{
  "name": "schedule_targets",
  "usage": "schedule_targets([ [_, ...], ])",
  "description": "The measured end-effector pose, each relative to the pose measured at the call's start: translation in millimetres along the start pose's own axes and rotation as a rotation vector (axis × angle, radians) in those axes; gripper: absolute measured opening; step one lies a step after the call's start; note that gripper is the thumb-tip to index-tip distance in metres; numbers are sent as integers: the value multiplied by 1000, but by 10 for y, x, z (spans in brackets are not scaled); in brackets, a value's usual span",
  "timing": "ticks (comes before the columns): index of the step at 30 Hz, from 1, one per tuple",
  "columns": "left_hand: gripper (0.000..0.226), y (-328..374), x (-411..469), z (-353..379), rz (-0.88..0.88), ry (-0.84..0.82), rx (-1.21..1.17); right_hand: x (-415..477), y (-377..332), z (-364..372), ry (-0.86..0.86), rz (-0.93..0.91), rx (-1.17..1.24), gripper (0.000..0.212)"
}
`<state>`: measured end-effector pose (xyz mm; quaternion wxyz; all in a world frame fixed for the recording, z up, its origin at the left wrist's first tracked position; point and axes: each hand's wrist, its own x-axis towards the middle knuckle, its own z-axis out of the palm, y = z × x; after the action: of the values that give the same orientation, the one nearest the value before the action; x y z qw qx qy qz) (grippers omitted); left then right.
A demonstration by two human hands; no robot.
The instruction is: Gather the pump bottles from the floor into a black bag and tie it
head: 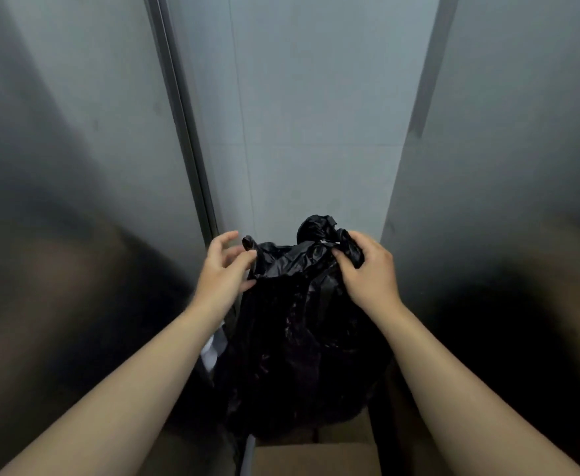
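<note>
head view, left to right: i note left hand (pixel 225 269) loosely open, fingertips touching the black bag (pixel 292 338), gripping nothing. bag stands centre, thin, soft, slippery film, bulging and probably weighty. right hand (pixel 367 269) pinches the bunched top; hold there.

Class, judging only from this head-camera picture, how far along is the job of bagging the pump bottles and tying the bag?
Looks done: the black bag bulges as if full, and no bottles show outside it, though the contents are hidden. In hand: the right hand grips bunched plastic at the bag's top, while the left hand, fingers spread, touches the other top edge. Left: no finished knot is visible, so tying remains.
</note>
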<state>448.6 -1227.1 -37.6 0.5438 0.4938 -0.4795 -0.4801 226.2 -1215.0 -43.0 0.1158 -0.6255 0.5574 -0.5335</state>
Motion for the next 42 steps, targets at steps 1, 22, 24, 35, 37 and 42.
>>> schedule_targets([
  [1,35,-45,-37,4,-3,-11,-3,-38,45,65,-22,20,7,25],
  [22,74,-2353,-121,80,-107,-324,727,-1097,1749,1002,-621,240,-346,64],
  [24,74,-2438,-128,77,-133,-394,781,-1182,1839,1001,-689,247,-386,70],
  [35,72,-1802,-110,80,-26,-446,835,-1069,1351,550,-599,277,-375,76],
  [37,73,-1597,-180,55,21,-452,849,-1079,1167,418,-598,261,-395,74],
  [42,70,-1108,-357,8,232,-487,957,-1109,687,36,-573,256,-437,69],
])
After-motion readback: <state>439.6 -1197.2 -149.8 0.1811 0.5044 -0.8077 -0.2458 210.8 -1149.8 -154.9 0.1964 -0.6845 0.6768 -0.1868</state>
